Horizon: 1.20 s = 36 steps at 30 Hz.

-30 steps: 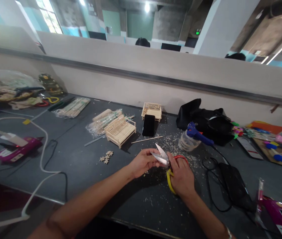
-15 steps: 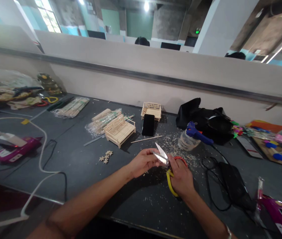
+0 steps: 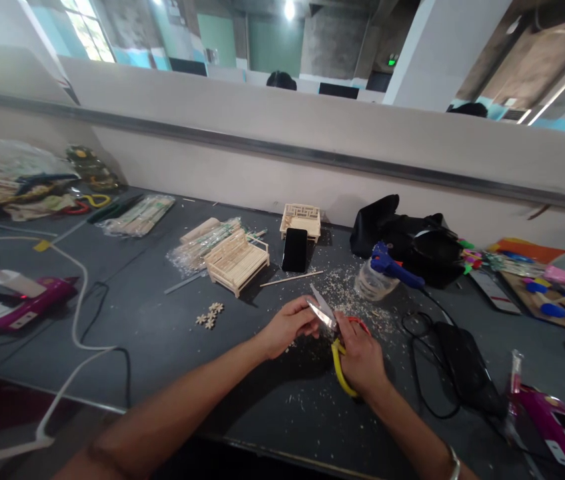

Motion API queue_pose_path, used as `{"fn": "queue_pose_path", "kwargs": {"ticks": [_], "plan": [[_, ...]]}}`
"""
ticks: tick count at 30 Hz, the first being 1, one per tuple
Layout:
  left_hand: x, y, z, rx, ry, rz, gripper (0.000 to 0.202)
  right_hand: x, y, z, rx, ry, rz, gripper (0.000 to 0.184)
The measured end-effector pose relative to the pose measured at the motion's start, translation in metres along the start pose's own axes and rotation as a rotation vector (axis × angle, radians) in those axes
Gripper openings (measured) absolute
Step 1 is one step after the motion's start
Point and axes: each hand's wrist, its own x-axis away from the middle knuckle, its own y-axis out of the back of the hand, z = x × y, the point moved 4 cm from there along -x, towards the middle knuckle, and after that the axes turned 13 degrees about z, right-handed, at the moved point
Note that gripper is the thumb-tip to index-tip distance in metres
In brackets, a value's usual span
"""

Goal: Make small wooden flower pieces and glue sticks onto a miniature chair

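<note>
My right hand (image 3: 362, 357) grips a pair of scissors (image 3: 323, 316) by the red and yellow handles, blades parted and tips toward the upper left. Beside the blades is my left hand (image 3: 290, 327), its fingers pinched together; whatever sits between them is too small or hidden to name. Pale chips (image 3: 342, 293) lie scattered on the dark table around both hands. Just beyond stands a small bench (image 3: 238, 263) built of thin wooden sticks, with a loose stick (image 3: 291, 279) to its right. Several flower-shaped wooden pieces (image 3: 210, 315) lie left of my left hand.
A phone (image 3: 295, 250) leans against a second stick-built seat (image 3: 307, 213). To the right are a blue glue gun (image 3: 396, 267) on a clear jar (image 3: 372, 283), a black bag (image 3: 412, 233) and a cabled black adapter (image 3: 467, 367). Purple power strips (image 3: 27, 303) lie left and right.
The whole view has shifted slightly. Both hands keep nearly the same places, with the scissors still parted near my left fingertips.
</note>
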Motion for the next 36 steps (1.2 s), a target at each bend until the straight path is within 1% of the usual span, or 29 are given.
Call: {"fn": "queue_pose_path", "kwargs": {"ticks": [3,5,8,11,13,15,17,19,24,28,33,36], "plan": [[0.0,-0.001,-0.003,-0.025,-0.012,-0.005,0.035,0.001,-0.002,-0.001,-0.01,0.005,-0.028,0.052],[0.0,-0.001,-0.005,-0.012,-0.008,-0.005,0.036,0.001,-0.002,-0.003,-0.032,-0.012,-0.071,0.05],[0.0,-0.001,-0.008,0.012,-0.008,0.003,0.038,-0.001,0.002,-0.008,-0.083,-0.048,-0.149,0.045],[0.0,-0.001,-0.01,-0.009,-0.024,0.014,0.038,-0.004,0.008,-0.01,-0.12,-0.039,-0.18,0.043],[0.0,-0.001,-0.009,-0.036,-0.03,0.014,0.037,-0.005,0.011,-0.008,-0.133,-0.002,-0.164,0.044],[-0.001,-0.001,-0.007,-0.051,-0.034,0.013,0.036,-0.007,0.013,-0.005,-0.127,0.023,-0.116,0.048],[-0.001,-0.001,-0.005,-0.046,-0.031,0.019,0.034,-0.007,0.014,-0.001,-0.106,0.031,-0.063,0.054],[-0.001,-0.001,-0.004,-0.03,-0.018,0.024,0.033,-0.008,0.016,0.002,-0.09,0.041,-0.037,0.057],[0.001,-0.001,-0.004,-0.007,0.028,0.001,0.027,-0.009,0.021,0.005,-0.071,0.083,-0.038,0.056],[0.003,0.001,-0.002,0.011,0.077,-0.015,0.02,-0.01,0.021,0.006,-0.074,0.087,-0.021,0.06],[0.002,0.002,0.001,0.012,0.093,-0.017,0.026,-0.01,0.019,0.007,-0.064,0.082,-0.026,0.061],[0.002,0.0,0.0,-0.015,0.083,0.004,0.027,-0.008,0.018,0.007,-0.034,0.064,-0.038,0.06]]}}
